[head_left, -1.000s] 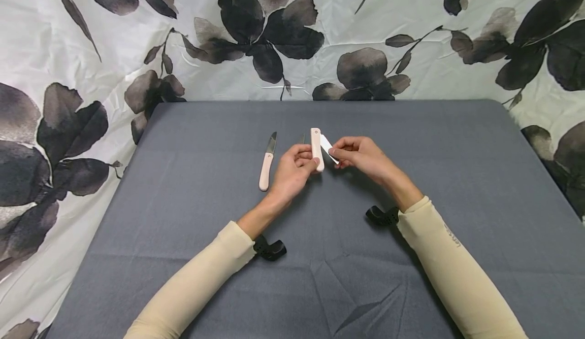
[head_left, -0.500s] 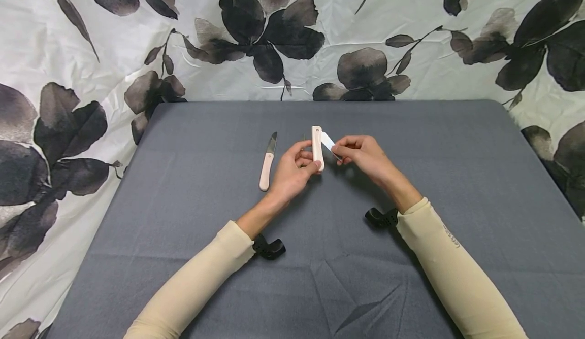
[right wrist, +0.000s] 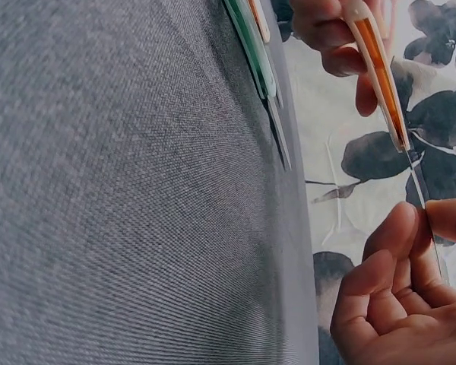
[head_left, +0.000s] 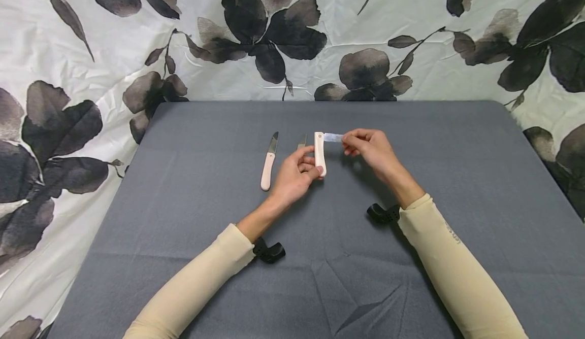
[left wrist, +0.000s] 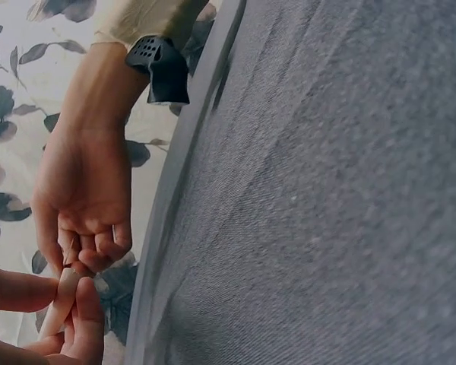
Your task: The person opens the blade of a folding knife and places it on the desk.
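Note:
A folding knife with a pale pink handle (head_left: 319, 154) is held upright above the table. My left hand (head_left: 294, 176) grips the lower end of this handle between thumb and fingers. Its blade (head_left: 332, 137) stands out to the right, about square to the handle, and my right hand (head_left: 369, 148) pinches the blade's outer end. In the right wrist view the handle's slot (right wrist: 380, 68) looks orange inside, and the thin blade (right wrist: 416, 182) runs down to the right hand's fingertips. The left wrist view shows the handle (left wrist: 59, 304) between the left fingers.
A second pink-handled knife (head_left: 267, 169) lies unfolded left of the left hand. Behind that hand shows another knife's blade (head_left: 302, 141); in the right wrist view a green-handled knife (right wrist: 251, 49) lies on the grey cloth (head_left: 201, 202). Floral fabric hangs behind.
The right hand has moved up and slightly right, swinging the blade from a narrow downward angle to about square with the handle. The left hand has stayed almost in place.

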### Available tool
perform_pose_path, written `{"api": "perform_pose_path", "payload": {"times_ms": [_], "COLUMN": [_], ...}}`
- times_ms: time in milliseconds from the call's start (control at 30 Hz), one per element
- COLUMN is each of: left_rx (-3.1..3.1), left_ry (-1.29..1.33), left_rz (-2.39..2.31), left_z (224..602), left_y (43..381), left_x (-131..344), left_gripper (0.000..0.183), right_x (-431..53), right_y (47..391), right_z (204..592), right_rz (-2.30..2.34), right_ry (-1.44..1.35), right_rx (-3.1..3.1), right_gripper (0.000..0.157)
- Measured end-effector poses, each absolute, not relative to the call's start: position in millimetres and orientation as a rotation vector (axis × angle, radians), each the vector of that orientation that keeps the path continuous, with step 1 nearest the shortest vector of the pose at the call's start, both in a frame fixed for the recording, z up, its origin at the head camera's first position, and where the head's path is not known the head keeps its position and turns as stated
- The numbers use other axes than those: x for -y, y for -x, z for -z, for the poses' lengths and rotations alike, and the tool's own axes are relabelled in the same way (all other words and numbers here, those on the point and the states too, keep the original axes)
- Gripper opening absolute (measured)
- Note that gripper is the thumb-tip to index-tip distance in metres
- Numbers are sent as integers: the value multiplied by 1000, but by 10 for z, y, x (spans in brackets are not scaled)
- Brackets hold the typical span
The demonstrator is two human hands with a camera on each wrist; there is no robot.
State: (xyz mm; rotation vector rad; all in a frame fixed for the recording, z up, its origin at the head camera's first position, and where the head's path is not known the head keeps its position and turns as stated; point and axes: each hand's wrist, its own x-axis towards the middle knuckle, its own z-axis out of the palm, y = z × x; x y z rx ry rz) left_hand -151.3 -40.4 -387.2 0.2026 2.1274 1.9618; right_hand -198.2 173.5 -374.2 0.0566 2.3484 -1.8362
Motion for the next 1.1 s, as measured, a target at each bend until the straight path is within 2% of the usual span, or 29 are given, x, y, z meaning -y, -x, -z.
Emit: {"api": "perform_pose_path", "payload": {"times_ms": [433,733,1100], "left_rx": [-2131,-2154,-2175], "left_ry": [-229,-243,-259], "left_rz": [-1905,-1897,-1888], "left_z": [3918,3940,3971], "left_y": [1449,1417,1378], "left_x": [335,328,354], "left_gripper": [52,52,51], "right_x": [-1782,-1734,-1704], "right_y": [2061,2142,2171], "right_z": [3772,3781,3815], "right_rz": [1938,2027,2049], "right_ry": [-126,-123,-135], "right_rx": [-2322,-2268,-2217], "right_gripper": [35,19,17]}}
